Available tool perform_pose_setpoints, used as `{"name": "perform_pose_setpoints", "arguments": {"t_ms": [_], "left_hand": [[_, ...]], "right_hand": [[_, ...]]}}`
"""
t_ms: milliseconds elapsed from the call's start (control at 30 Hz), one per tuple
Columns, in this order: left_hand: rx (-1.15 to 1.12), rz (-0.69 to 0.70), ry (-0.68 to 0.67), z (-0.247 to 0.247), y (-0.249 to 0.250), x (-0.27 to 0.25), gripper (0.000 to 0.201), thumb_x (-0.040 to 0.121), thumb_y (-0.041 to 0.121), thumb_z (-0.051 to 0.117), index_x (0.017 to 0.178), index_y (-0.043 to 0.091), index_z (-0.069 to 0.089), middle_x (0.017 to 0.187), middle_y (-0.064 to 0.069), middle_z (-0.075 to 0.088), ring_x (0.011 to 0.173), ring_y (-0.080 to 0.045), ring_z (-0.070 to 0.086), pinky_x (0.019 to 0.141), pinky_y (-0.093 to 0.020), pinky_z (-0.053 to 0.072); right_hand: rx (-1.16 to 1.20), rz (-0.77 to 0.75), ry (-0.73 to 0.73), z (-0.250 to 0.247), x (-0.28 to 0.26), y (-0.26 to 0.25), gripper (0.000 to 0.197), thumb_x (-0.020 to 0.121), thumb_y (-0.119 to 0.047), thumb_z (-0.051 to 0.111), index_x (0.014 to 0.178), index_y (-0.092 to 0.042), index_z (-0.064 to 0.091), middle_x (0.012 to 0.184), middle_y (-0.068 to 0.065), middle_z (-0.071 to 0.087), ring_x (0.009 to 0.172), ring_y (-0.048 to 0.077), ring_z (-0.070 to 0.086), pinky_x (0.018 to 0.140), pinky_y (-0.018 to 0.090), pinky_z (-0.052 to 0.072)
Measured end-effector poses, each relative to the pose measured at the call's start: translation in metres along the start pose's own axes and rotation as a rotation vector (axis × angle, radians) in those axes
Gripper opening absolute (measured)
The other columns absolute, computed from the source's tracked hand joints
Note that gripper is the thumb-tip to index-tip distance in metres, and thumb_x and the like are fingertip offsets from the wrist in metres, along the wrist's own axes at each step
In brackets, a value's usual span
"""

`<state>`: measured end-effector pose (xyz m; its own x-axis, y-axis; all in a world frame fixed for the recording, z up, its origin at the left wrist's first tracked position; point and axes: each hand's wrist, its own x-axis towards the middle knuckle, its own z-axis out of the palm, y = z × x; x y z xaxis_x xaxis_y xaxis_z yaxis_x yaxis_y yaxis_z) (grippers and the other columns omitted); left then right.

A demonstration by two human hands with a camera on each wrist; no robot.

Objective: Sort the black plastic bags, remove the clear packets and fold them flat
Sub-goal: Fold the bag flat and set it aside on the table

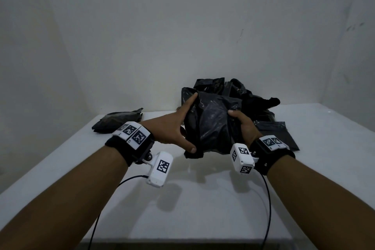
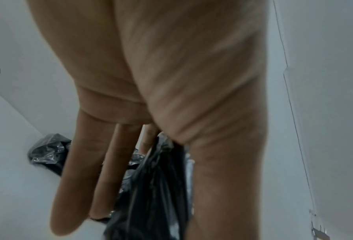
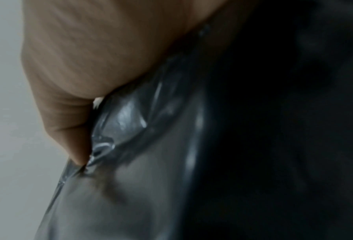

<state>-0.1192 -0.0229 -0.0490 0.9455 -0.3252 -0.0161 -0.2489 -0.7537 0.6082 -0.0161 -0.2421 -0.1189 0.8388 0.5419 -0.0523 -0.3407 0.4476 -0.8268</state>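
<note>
A crumpled black plastic bag [image 1: 211, 124] is held up just above the white table [image 1: 203, 205] between both hands. My left hand [image 1: 172, 128] clasps its left side, with the thumb on the lower front corner and the index finger stretched up along the edge. The left wrist view shows the bag [image 2: 157, 194] caught between thumb and fingers of that hand [image 2: 171, 81]. My right hand [image 1: 243, 126] grips the bag's right side with curled fingers. Up close, that hand [image 3: 89, 56] pinches glossy dark film [image 3: 151, 178]. No clear packet shows plainly.
A heap of loose black bags [image 1: 243, 93] lies behind the held one against the wall. One flat black bag [image 1: 276, 134] lies right of my right wrist. A small stack of folded black bags [image 1: 117, 121] sits at the far left. Camera cables [image 1: 268, 209] trail towards the table's front edge.
</note>
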Motion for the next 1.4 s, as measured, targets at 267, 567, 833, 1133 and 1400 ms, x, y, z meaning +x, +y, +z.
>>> {"name": "perform_pose_setpoints", "arguments": {"t_ms": [267, 567, 833, 1133, 1400], "left_hand": [[-0.005, 0.03, -0.003, 0.013, -0.003, 0.001, 0.142, 0.072, 0.021, 0.09, 0.147, 0.054, -0.026, 0.157, 0.007, 0.03, 0.119, -0.01, 0.061, 0.095, -0.019, 0.053], [-0.609, -0.022, 0.605, 0.008, -0.001, 0.008, 0.037, 0.103, 0.037, 0.05, 0.135, 0.035, 0.032, 0.127, -0.012, 0.052, 0.098, -0.023, 0.06, 0.078, -0.038, 0.058], [-0.082, -0.146, 0.784, 0.014, -0.006, 0.015, 0.03, 0.082, 0.017, 0.074, 0.105, 0.016, 0.055, 0.093, -0.002, 0.065, 0.08, -0.019, 0.062, 0.063, -0.022, 0.048], [0.046, -0.053, 0.738, 0.025, 0.007, 0.029, 0.018, 0.078, 0.017, 0.075, 0.09, 0.023, 0.063, 0.074, 0.009, 0.063, 0.066, -0.001, 0.056, 0.06, -0.009, 0.039], [-0.209, -0.037, 0.757, 0.022, 0.011, 0.029, 0.019, 0.086, 0.026, 0.074, 0.098, 0.017, 0.063, 0.071, 0.002, 0.065, 0.061, -0.006, 0.058, 0.056, -0.015, 0.041]], "right_hand": [[0.047, -0.019, 0.009, -0.004, -0.001, 0.003, 0.051, 0.08, -0.031, 0.061, 0.124, -0.005, 0.063, 0.116, 0.019, 0.071, 0.096, 0.033, 0.072, 0.088, 0.042, 0.051], [0.047, -0.017, 0.05, -0.006, 0.0, 0.002, 0.04, 0.078, -0.033, 0.063, 0.106, -0.007, 0.076, 0.113, 0.018, 0.072, 0.092, 0.033, 0.072, 0.086, 0.041, 0.051], [0.036, -0.012, 0.109, -0.01, 0.01, 0.009, 0.053, 0.086, -0.037, 0.064, 0.13, -0.009, 0.064, 0.128, 0.02, 0.065, 0.113, 0.038, 0.062, 0.096, 0.048, 0.051], [-0.038, -0.085, 0.159, -0.008, 0.017, 0.011, 0.064, 0.074, -0.04, 0.075, 0.126, -0.006, 0.066, 0.124, 0.024, 0.066, 0.113, 0.042, 0.064, 0.102, 0.06, 0.046], [-0.022, -0.08, 0.176, -0.013, 0.015, 0.01, 0.041, 0.089, -0.035, 0.064, 0.116, -0.006, 0.07, 0.111, 0.021, 0.072, 0.094, 0.037, 0.071, 0.085, 0.047, 0.057]]}}
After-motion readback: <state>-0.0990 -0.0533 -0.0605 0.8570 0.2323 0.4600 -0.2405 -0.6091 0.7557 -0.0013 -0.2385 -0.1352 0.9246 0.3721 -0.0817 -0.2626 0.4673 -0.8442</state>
